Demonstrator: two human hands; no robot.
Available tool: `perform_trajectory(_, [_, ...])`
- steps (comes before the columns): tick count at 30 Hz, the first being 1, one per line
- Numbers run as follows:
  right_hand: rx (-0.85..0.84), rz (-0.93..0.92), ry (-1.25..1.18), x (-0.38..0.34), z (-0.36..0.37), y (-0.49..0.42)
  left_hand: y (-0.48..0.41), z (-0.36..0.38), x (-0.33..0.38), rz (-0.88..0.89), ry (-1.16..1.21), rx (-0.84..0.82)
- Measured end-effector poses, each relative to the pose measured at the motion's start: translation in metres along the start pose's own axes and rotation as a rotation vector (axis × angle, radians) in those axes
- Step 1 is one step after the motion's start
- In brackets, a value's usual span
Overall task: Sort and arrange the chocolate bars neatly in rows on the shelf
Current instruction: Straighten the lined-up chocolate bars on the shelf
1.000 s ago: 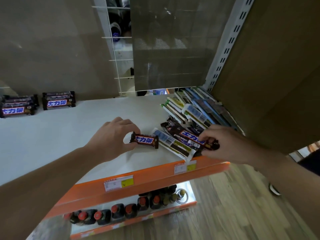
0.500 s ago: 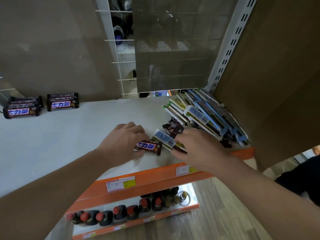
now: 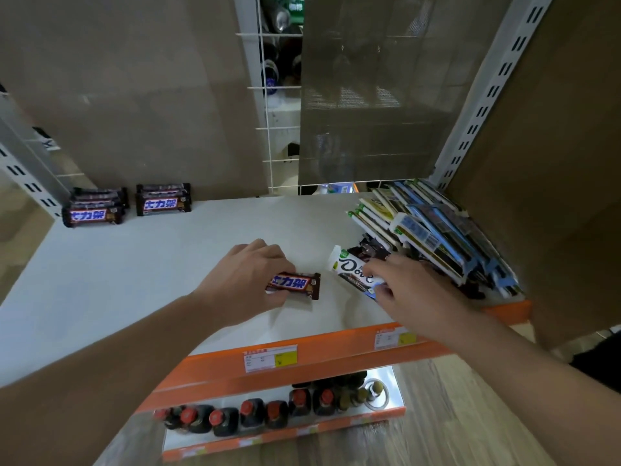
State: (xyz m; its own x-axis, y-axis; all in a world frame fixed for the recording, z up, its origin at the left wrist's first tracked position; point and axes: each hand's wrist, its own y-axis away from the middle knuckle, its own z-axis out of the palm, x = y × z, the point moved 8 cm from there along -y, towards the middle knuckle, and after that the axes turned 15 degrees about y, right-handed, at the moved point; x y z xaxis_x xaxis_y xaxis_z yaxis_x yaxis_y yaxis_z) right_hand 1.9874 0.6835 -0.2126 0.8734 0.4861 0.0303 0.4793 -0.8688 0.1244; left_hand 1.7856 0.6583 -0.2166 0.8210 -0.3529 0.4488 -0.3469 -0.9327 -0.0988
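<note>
Gripped in left hand (image 3: pixel 247 280): a Snickers bar (image 3: pixel 293 285) low over the white shelf (image 3: pixel 161 267); pinched in right hand (image 3: pixel 415 289): a Dove bar (image 3: pixel 353 270), one end raised. Just beyond, a jumbled heap of flat bars (image 3: pixel 433 237) at right. Farthest back left, two neat Snickers stacks (image 3: pixel 127 205)

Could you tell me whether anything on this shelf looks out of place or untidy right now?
Yes. The heap of bars at the right end of the shelf leans and overlaps in no rows, unlike the two neat stacks at the back left. One brown bar and a white bar lie loose mid-shelf, each held by a hand.
</note>
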Motion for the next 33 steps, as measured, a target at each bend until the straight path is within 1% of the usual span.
perform_trajectory(7, [0.055,0.053,0.258,-0.010,0.002,-0.001,0.010,-0.012,-0.016,-0.031,-0.008,0.059])
perform_trajectory(11, [0.173,0.039,0.350,-0.010,-0.001,0.000,0.023,-0.020,-0.027,-0.058,-0.042,0.110])
perform_trajectory(15, [0.358,-0.045,0.259,-0.016,-0.015,0.000,0.036,-0.033,-0.045,-0.113,-0.074,0.186])
perform_trajectory(19, [0.467,-0.158,0.126,-0.033,-0.027,-0.007,0.049,-0.044,-0.063,-0.151,-0.082,0.239])
perform_trajectory(24, [0.552,-0.267,0.135,-0.059,-0.038,-0.032,0.063,-0.061,-0.089,-0.167,-0.120,0.296])
perform_trajectory(33, [0.663,-0.286,0.089,-0.094,-0.054,-0.079,0.079,-0.086,-0.143,-0.232,-0.128,0.351])
